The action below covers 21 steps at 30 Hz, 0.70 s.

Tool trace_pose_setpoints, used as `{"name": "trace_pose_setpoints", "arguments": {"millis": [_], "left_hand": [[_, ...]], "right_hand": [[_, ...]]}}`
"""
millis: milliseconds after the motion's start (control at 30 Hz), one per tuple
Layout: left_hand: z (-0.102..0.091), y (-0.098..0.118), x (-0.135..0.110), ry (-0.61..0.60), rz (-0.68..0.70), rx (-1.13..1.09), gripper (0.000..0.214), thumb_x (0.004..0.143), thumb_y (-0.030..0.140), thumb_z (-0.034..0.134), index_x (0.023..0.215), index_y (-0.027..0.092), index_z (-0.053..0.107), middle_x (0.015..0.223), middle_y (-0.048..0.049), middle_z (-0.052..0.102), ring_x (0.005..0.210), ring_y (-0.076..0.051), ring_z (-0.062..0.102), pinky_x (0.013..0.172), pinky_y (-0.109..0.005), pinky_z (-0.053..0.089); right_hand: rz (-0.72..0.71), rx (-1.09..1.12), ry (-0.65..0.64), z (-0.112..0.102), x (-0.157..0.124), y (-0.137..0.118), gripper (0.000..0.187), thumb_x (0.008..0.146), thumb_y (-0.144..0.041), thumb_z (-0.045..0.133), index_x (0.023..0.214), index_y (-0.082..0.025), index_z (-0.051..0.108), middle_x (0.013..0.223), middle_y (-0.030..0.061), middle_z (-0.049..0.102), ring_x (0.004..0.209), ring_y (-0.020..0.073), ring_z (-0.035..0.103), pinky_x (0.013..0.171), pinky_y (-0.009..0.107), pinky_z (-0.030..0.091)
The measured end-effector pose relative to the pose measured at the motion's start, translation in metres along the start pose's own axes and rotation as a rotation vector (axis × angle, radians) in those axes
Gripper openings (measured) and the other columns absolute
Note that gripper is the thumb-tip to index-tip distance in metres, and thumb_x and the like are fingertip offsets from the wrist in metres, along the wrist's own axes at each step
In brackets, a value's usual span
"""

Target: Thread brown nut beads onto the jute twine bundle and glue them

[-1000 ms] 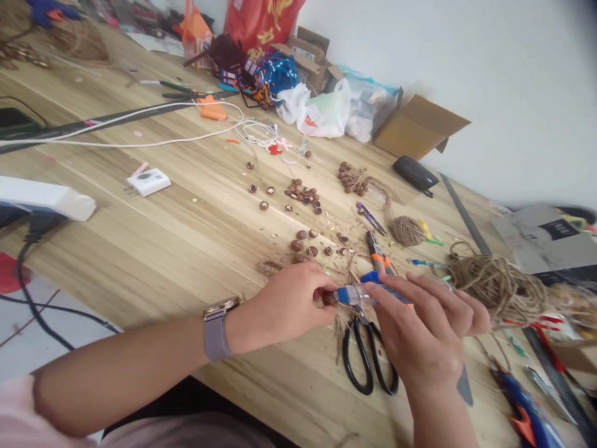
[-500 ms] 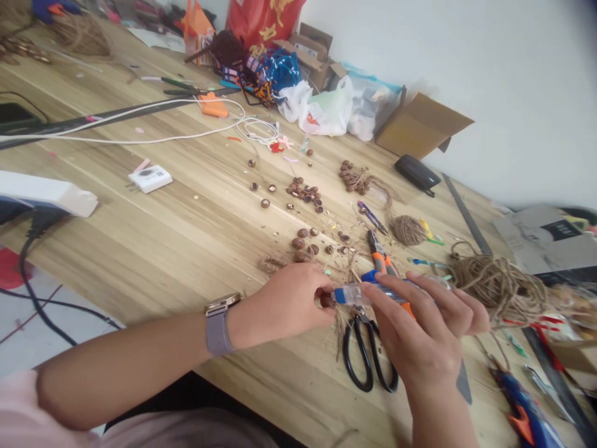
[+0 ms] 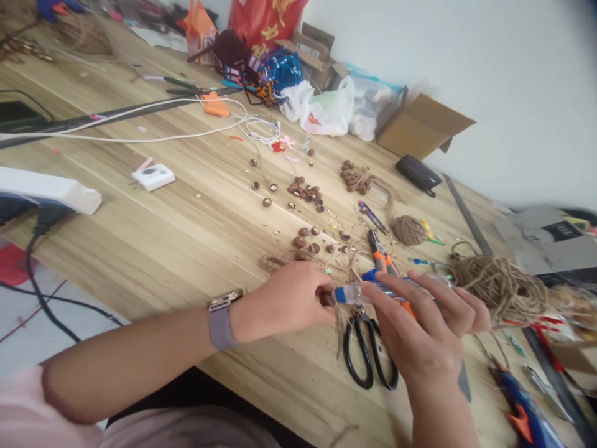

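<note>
My left hand (image 3: 291, 295), with a watch on its wrist, is closed around a small brown piece (image 3: 328, 299) that looks like a nut shell and is mostly hidden by the fingers. From the right, my right hand (image 3: 426, 326) grips a clear glue bottle (image 3: 355, 293) lying sideways, its blue tip at the piece in my left fingers. Under the bottle lie black-handled scissors (image 3: 359, 353) and orange-and-grey pliers (image 3: 378, 250). Several brown nut shells (image 3: 301, 242) sit just beyond my left hand, with loose twine strands around them.
More nut shells (image 3: 305, 190) lie mid-table, near a tied bunch of nuts (image 3: 354, 177). To the right are a small twine ball (image 3: 407, 229) and a large twine coil (image 3: 501, 280). A white power strip (image 3: 56, 190) and charger (image 3: 155, 177) are on the left; bags and boxes line the wall.
Both hands keep nearly the same pose, with the bottle tip still at the small piece. The view has shifted very slightly.
</note>
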<state>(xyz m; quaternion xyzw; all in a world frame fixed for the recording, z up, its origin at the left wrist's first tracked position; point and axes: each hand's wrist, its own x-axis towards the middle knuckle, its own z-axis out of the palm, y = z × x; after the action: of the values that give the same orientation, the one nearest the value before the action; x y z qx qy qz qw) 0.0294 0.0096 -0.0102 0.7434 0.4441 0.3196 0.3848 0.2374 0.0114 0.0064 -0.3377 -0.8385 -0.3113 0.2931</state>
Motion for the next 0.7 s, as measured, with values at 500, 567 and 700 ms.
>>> {"name": "trace_pose_setpoints", "arguments": {"millis": [500,567,700], "left_hand": [[0.0003,-0.0018,0.0006,0.014,0.017,0.019,0.008,0.065,0.021,0.058,0.066,0.016,0.064,0.067,-0.0010,0.060,0.062,-0.012,0.050,0.055,-0.022,0.034],[0.0001,-0.0014,0.0004,0.011,0.012,0.017,0.008,0.065,0.022,0.059,0.067,0.016,0.065,0.069,-0.0014,0.061,0.062,-0.012,0.051,0.056,-0.022,0.035],[-0.0001,-0.0011,0.0004,0.013,0.017,0.030,0.009,0.066,0.022,0.059,0.066,0.016,0.064,0.069,-0.0017,0.061,0.062,-0.012,0.052,0.056,-0.022,0.035]], "right_hand": [[0.020,0.009,0.016,0.0005,-0.0036,0.0006,0.010,0.087,-0.025,0.062,0.092,-0.030,0.069,0.094,-0.0002,0.070,0.102,0.0213,0.054,0.095,0.042,0.031],[0.021,0.010,0.015,0.0013,-0.0039,0.0004,0.010,0.086,-0.025,0.063,0.092,-0.030,0.069,0.094,0.0000,0.070,0.103,0.0214,0.054,0.095,0.042,0.031],[0.020,0.014,0.014,0.0022,-0.0039,0.0004,0.009,0.086,-0.024,0.063,0.091,-0.030,0.068,0.093,0.0002,0.070,0.102,0.0211,0.053,0.095,0.042,0.031]]}}
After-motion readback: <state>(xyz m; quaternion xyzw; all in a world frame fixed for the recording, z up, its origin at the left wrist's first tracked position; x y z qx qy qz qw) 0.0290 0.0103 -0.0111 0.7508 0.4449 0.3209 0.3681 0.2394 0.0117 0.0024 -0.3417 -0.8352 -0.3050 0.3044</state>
